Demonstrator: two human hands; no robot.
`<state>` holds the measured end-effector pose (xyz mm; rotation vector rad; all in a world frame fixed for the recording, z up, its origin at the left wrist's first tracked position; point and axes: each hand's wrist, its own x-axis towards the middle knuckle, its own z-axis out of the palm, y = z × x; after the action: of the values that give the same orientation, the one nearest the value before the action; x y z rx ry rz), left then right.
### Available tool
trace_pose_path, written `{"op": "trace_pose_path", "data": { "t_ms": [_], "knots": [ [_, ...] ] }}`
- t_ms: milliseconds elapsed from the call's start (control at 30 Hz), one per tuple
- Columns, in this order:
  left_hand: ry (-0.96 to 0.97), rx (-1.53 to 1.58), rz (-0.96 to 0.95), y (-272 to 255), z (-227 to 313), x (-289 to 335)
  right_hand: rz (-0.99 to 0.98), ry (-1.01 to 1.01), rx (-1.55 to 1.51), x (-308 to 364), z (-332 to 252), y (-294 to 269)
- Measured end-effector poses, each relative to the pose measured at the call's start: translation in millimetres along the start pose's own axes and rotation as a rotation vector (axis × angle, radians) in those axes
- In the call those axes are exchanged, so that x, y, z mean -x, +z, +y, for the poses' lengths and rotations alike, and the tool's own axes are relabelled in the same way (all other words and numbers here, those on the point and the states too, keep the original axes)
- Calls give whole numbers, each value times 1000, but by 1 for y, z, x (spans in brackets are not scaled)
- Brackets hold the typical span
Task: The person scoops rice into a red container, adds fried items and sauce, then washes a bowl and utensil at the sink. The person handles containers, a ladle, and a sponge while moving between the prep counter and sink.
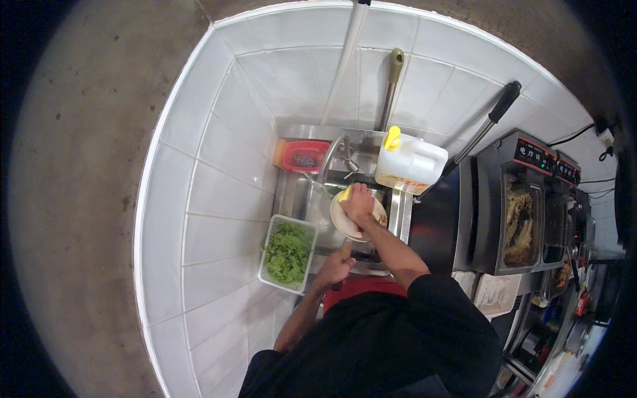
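Over the steel sink (292, 199), a round pan (341, 223) with a pale inside and brownish residue along its right side is held level or slightly tilted. My left hand (334, 270) is closed round its light-brown handle (347, 248), on the near side. My right hand (359, 202) reaches into the pan and presses a yellow sponge (344, 194) against its far left part; the fingers partly hide the sponge. Just beyond stands the metal faucet (350, 162). Whether water is running cannot be made out.
A white plastic tub of leafy greens (288, 253) sits at the sink's left. Behind it is a red container (309, 152) with a scouring pad. A large jug with a yellow cap (410, 162) stands at the back right. Long handles (391, 86) lean on the tiles. Fryers (521, 205) line the right.
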<state>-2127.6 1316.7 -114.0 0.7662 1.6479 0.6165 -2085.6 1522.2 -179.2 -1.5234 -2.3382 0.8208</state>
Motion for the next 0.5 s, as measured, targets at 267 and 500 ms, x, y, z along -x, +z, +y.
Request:
{"op": "trace_pose_path", "data": {
  "t_ms": [267, 500],
  "knots": [
    [154, -185, 115, -1, -8, 0, -280, -185, -163, 7, 8, -4],
    [187, -222, 178, 18, -34, -5, 173, 377, 104, 5, 19, 4]
  ]
}}
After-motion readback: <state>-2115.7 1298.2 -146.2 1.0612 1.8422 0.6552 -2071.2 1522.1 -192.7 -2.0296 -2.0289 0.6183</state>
